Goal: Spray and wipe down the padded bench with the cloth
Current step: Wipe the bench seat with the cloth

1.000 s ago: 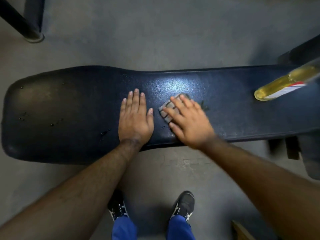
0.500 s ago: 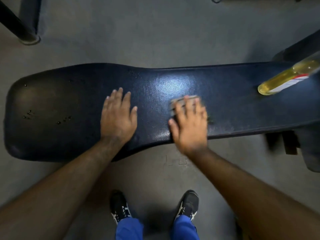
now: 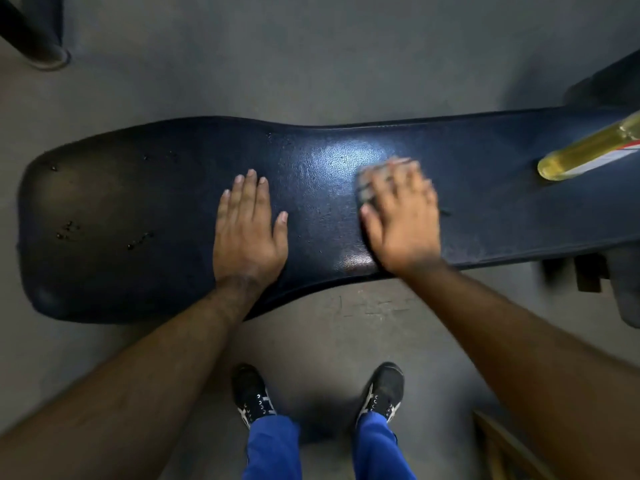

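Observation:
The dark blue padded bench (image 3: 138,202) runs left to right across the view. My left hand (image 3: 247,230) lies flat on its middle, fingers straight and pointing away from me. My right hand (image 3: 401,220) presses a small grey checked cloth (image 3: 367,183) onto the pad to the right of it; the hand is blurred and covers most of the cloth. A spray bottle of yellow liquid (image 3: 585,154) lies on the bench at the far right, cut off by the frame edge. Small dark specks dot the bench's left end.
Grey concrete floor lies all round the bench. A black post foot (image 3: 45,53) stands at the far left corner. Dark bench frame parts (image 3: 588,275) sit under the right end. My two black shoes (image 3: 256,393) stand close to the near edge.
My right hand has slid the cloth rightwards along the pad from beside my left hand. My left hand stays flat on the bench.

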### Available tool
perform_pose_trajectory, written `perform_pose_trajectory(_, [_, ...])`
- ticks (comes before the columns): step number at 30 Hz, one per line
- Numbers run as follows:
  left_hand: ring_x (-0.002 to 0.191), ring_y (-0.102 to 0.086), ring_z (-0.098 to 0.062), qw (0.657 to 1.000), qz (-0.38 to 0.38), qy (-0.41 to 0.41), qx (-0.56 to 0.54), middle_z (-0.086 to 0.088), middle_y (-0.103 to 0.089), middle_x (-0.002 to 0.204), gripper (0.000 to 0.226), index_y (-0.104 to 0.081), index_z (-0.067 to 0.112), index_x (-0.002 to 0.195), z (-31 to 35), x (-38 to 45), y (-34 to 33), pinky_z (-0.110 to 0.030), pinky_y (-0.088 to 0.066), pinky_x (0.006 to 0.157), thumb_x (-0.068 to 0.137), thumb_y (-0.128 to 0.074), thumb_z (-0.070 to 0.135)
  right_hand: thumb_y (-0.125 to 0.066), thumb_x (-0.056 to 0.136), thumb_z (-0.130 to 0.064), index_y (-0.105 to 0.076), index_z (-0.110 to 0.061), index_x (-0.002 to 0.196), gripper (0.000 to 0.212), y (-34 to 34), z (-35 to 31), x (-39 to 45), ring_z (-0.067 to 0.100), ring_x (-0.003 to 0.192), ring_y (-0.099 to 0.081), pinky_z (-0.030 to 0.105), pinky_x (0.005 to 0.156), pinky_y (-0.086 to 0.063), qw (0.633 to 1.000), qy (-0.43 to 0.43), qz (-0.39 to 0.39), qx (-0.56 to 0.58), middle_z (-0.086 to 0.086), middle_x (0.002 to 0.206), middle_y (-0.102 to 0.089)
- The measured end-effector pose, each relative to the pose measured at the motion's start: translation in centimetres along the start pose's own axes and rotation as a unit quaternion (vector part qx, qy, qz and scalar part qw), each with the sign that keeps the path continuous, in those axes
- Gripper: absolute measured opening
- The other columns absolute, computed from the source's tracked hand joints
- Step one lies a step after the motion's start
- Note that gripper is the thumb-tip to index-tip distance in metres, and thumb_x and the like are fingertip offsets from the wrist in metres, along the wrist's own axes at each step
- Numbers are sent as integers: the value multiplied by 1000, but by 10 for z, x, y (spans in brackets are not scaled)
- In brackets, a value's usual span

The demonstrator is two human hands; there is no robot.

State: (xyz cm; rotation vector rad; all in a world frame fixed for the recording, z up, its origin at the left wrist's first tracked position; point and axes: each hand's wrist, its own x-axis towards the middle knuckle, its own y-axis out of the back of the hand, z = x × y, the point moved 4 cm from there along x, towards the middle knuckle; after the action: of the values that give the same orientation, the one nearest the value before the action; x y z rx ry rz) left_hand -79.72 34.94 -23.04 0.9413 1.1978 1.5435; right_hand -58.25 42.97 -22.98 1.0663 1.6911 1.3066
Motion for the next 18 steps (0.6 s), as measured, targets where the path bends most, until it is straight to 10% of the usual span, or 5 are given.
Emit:
perform_pose_trajectory(2, [147,-23,-29,1000,5,3,0,-17,-31,156,61,-36,0,147,0,0,1,-44,-14,122,98,-34,36,-36,99,-48,-34,-22,155,61,-4,-16,4,43,151,-16,58,122,-14,990,-133,17,29,17,164,-23])
perform_pose_trajectory(7, [147,-24,-28,1000,-1,-1,8,-17,-31,156,61,-37,0,147,-1,1,2,-44,-15,122,98,-33,37,-35,101,-45,-35,-26,154,57,-10,-41,-19,39,151,-22,56,121,-20,965,254,-68,-17,14,163,-28])
perform_pose_trajectory(11, [147,-25,-29,1000,0,2,12,-17,-32,156,61,-37,0,146,0,0,1,-45,-16,121,98,-32,37,-31,99,-45,-27,-28,157,61,-2,-20,43,43,152,-12,58,123,-12,995,-89,-25,24,15,166,-18])
perform_pose_trajectory(15, [148,-21,-28,1000,-18,0,21,-17,-29,158,62,-34,1,148,-3,0,1,-43,-13,122,98,-30,37,-36,94,-43,-35,-34,153,60,-8,-70,9,36,153,-16,53,124,-12,973,204,-106,31,9,165,-26])
perform_pose_trajectory(18, [149,-20,-27,1000,-10,-2,16,-16,-29,158,61,-35,2,148,-3,1,-1,-43,-14,122,99,-32,37,-32,92,-43,-41,-28,151,62,2,-29,71,40,151,-19,56,122,-18,996,72,-52,23,12,163,-29])
